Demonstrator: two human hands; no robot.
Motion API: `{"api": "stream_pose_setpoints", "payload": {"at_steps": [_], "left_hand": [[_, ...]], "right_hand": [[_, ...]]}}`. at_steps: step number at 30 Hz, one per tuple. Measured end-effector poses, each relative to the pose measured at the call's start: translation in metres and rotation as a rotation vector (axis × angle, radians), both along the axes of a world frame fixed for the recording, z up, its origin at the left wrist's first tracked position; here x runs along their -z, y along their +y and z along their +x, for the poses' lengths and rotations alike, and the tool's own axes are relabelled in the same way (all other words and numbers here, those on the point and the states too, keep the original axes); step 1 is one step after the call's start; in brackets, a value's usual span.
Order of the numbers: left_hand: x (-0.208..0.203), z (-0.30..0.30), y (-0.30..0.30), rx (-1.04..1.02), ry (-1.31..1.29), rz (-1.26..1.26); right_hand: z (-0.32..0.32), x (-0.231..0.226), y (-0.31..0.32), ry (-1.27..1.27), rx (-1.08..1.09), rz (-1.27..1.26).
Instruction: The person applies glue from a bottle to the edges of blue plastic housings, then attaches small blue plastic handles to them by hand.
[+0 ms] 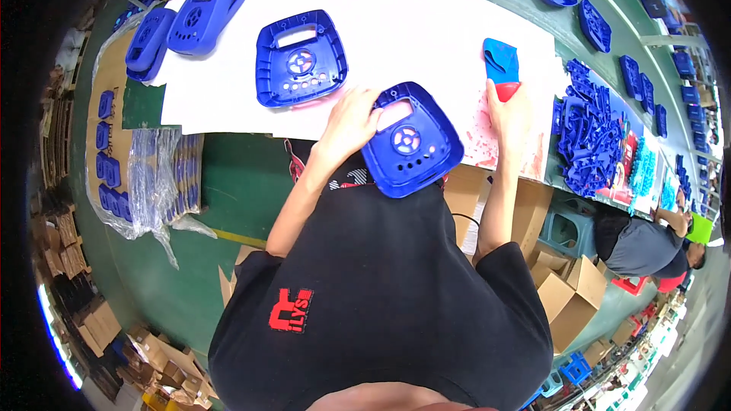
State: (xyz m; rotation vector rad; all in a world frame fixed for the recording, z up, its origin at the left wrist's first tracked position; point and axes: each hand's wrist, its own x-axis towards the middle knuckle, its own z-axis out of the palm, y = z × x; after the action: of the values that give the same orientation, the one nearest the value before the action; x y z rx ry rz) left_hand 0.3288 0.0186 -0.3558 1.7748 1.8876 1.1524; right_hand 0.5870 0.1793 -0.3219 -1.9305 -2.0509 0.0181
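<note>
Work at a bench with a white cover, seen from above through the head camera. Left hand closed, thumb and fingers pinching the upper left rim of a blue housing beside its rectangular window; no other hold visible on this part. Housing positioned in front of the torso, overlapping the near bench edge, tilted: long axis running from the window end, away from the body and slightly left, to the end with the row of small holes, toward the body and slightly right. Right hand reaching over the bench, fingers partly curled at a small red object; contact apparent, but firmness of grip and exact finger opening impossible to tell from this view. Just beyond, in line with the right forearm, a folded blue piece, apparently cloth, with long axis pointing away from the body. Governing relation, by judgement: housing to the left of the right hand and nearer the body, with a clear gap between; red object and blue piece close to the right hand, well apart from the left. Beyond the left hand, a second housing flat on the cover; to the right, a heap of blue plastic pieces.
</note>
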Motion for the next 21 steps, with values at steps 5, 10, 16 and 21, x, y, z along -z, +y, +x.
{"api": "stream_pose_setpoints", "payload": {"at_steps": [5, 10, 16, 21], "left_hand": [[-0.017, 0.023, 0.020, 0.129, 0.154, -0.069], [-0.016, 0.026, 0.022, -0.087, 0.012, -0.068], [-0.005, 0.009, 0.011, -0.116, -0.292, -0.096], [0.000, 0.012, 0.015, -0.129, -0.315, -0.053]], "right_hand": [[0.000, 0.002, 0.003, 0.099, 0.072, -0.008], [0.011, -0.013, 0.009, 0.152, 0.117, -0.112], [0.040, -0.069, 0.012, 1.224, -0.284, -0.090], [0.001, -0.085, -0.013, 2.032, -0.916, -0.178]]}}
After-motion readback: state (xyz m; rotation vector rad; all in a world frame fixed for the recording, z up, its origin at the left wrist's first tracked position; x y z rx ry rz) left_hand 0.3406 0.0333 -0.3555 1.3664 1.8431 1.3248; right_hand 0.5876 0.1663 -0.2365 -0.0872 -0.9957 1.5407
